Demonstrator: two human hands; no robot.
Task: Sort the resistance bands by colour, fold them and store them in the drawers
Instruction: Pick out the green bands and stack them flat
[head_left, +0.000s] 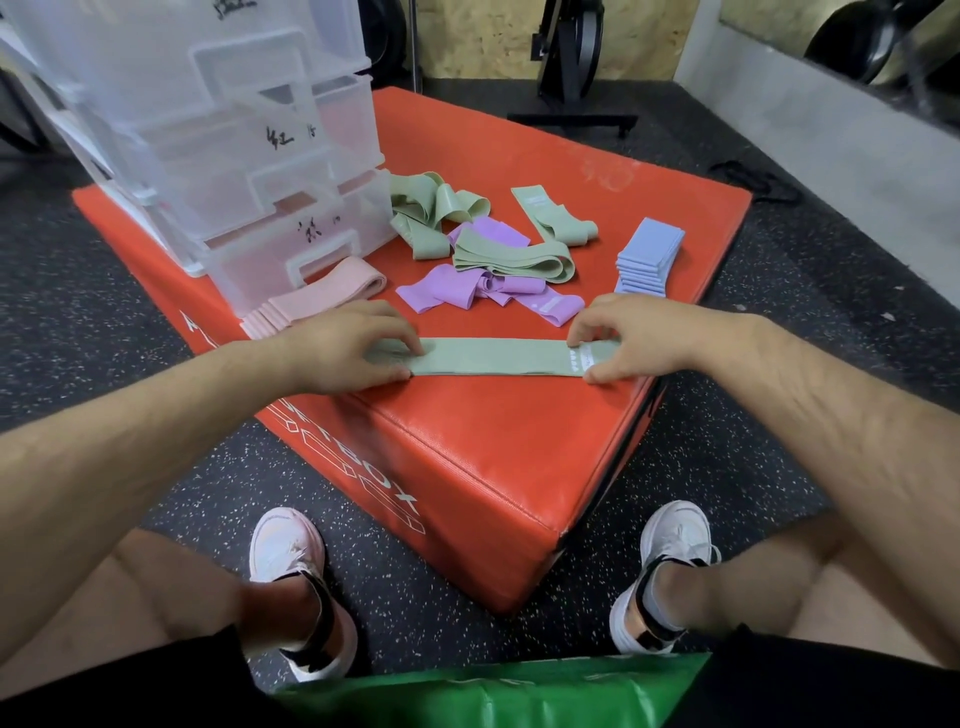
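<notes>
A green cushion (493, 696) sits nearest, at the person's lap, just in front of the red box (493, 441). On the box's far-left corner stands a clear drawer unit (234, 156). In the middle of the box's top lie loose green bands (511, 257) tangled with purple bands (467, 293). A folded blue stack (647, 257) sits by its right edge, and pink bands (311, 296) by its left edge, against the drawers. Along the box's near edge a green band (493, 356) lies flat, the left grip (343, 345) pinching one end and the right grip (618, 338) the other.
</notes>
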